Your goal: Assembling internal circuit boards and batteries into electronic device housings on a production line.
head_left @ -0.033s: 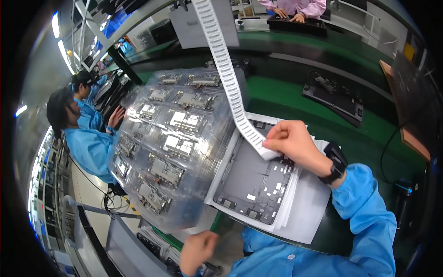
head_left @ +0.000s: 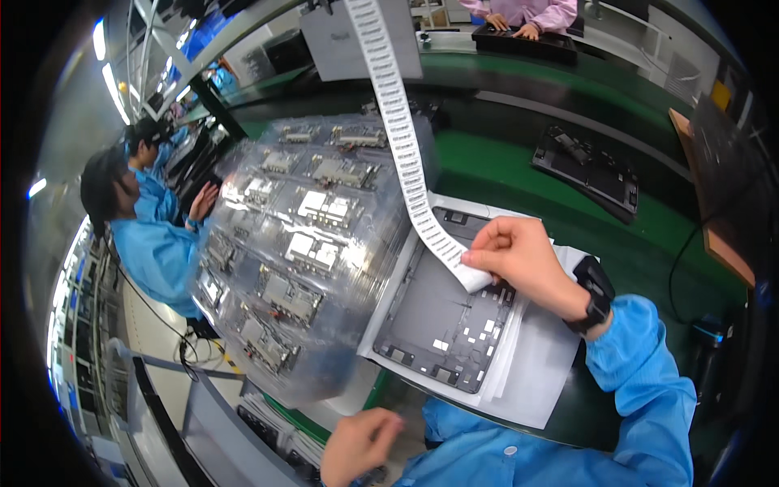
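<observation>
My right hand [head_left: 519,261] pinches the lower end of a long white label strip [head_left: 395,122], which hangs down from above with a row of small printed labels on it. The strip's end curls just over a grey tablet housing [head_left: 422,304], a flat shell with small white patches and parts along its edges. White sheets [head_left: 535,357] lie under the housing and beside it. My left hand [head_left: 357,446] is low in front of the bench edge, its thumb and fingers drawn together. Whatever it may hold is too small to make out.
Left of the housing, a stack of clear plastic trays [head_left: 324,357] carries several circuit boards. Another dark housing [head_left: 584,170] lies at the right on the green bench. Co-workers in blue [head_left: 154,264] stand at the left; one in pink [head_left: 544,12] works across the bench. A scanner [head_left: 707,337] is far right.
My left hand has moved a little to the right. My right hand and the strip's end have shifted only slightly.
</observation>
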`<move>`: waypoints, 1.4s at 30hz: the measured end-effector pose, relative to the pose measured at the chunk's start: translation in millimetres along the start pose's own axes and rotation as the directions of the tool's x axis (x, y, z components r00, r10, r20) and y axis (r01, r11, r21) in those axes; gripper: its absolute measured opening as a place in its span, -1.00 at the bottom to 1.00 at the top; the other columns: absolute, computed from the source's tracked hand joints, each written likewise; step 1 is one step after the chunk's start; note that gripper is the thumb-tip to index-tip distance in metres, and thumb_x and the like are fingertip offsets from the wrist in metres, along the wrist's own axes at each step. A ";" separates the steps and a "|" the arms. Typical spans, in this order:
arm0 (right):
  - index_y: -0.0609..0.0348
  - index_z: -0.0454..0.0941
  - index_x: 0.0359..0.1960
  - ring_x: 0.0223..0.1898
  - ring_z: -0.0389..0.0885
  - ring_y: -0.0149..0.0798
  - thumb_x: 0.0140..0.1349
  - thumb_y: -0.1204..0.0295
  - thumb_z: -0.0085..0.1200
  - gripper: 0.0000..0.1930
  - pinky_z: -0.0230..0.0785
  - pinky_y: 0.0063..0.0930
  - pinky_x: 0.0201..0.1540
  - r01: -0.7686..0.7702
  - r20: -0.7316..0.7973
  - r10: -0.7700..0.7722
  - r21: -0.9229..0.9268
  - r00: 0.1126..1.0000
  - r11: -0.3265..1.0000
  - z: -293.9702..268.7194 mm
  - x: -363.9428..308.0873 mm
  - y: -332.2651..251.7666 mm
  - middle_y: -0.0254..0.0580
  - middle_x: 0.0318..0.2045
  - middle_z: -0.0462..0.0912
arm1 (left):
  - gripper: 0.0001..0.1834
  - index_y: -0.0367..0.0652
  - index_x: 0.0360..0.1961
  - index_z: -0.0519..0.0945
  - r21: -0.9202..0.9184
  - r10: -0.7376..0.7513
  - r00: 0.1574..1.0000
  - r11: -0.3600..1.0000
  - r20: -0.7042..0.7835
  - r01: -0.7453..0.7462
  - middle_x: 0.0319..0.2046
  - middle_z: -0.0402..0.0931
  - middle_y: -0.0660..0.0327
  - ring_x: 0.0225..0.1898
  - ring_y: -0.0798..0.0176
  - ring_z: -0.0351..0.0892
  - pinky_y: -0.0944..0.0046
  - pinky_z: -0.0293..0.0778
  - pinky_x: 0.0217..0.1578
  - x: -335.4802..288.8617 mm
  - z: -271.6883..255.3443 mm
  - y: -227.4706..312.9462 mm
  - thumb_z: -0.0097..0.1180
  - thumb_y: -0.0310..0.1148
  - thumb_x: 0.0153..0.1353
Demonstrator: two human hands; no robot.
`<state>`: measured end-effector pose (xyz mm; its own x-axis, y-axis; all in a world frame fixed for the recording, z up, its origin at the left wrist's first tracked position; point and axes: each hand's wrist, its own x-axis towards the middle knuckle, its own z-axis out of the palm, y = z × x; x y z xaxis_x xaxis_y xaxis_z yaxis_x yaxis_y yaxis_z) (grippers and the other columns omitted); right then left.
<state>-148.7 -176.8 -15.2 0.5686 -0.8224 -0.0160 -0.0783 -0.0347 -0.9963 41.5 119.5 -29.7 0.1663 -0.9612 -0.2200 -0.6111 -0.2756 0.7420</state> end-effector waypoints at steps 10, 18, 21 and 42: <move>0.43 0.68 -0.20 -0.15 0.71 -0.34 0.17 0.72 0.27 -0.84 0.62 -0.52 -0.06 0.156 0.003 -0.159 0.172 0.987 0.973 3.1 -98.0 -34.1 -0.07 -0.22 0.72 | -0.73 -0.32 -0.19 0.51 -0.610 0.295 0.867 0.620 -0.403 -0.494 -0.13 0.60 0.06 -0.12 0.25 0.63 0.31 0.50 -0.07 105.9 44.7 85.8 0.28 -0.68 0.09; 0.41 0.66 -0.32 -0.21 0.73 -0.35 0.11 0.71 0.32 -0.88 0.62 -0.51 -0.11 0.308 -0.127 -0.290 0.155 0.949 0.939 -4.1 -108.7 -31.7 -0.12 -0.31 0.72 | -0.73 -0.38 -0.09 0.62 -0.435 0.431 0.781 0.658 -0.452 -0.615 -0.14 0.60 0.05 -0.18 0.30 0.60 0.35 0.50 -0.15 109.4 37.5 119.9 0.18 -0.77 0.16; 0.40 0.66 -0.32 -0.26 0.73 -0.36 0.09 0.68 0.35 -0.87 0.60 -0.53 -0.19 0.385 -0.143 -0.374 0.055 0.916 0.921 -5.5 -107.1 -30.8 -0.16 -0.37 0.71 | -0.76 -0.35 -0.11 0.64 -0.388 0.449 0.788 0.695 -0.423 -0.605 -0.21 0.61 0.08 -0.26 0.27 0.60 0.34 0.51 -0.23 112.4 34.4 121.8 0.22 -0.72 0.17; 0.36 0.59 -0.25 -0.26 0.60 -0.45 0.30 0.66 0.12 -0.96 0.45 -0.59 -0.16 -0.279 -0.824 -0.469 -0.554 0.317 0.785 -177.3 -336.4 -28.5 -0.22 -0.29 0.65 | -0.41 -0.22 0.17 0.58 0.481 0.545 0.838 0.731 0.018 -0.485 0.18 0.49 -0.04 0.23 -0.11 0.40 -0.08 0.27 0.24 75.9 42.9 64.0 0.37 -0.42 0.05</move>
<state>-483.0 0.2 33.5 -0.4578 -0.7127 0.5315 -0.6732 -0.1126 -0.7308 -18.2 29.4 -26.0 -0.2072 -0.9558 0.2085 -0.8991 0.2700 0.3446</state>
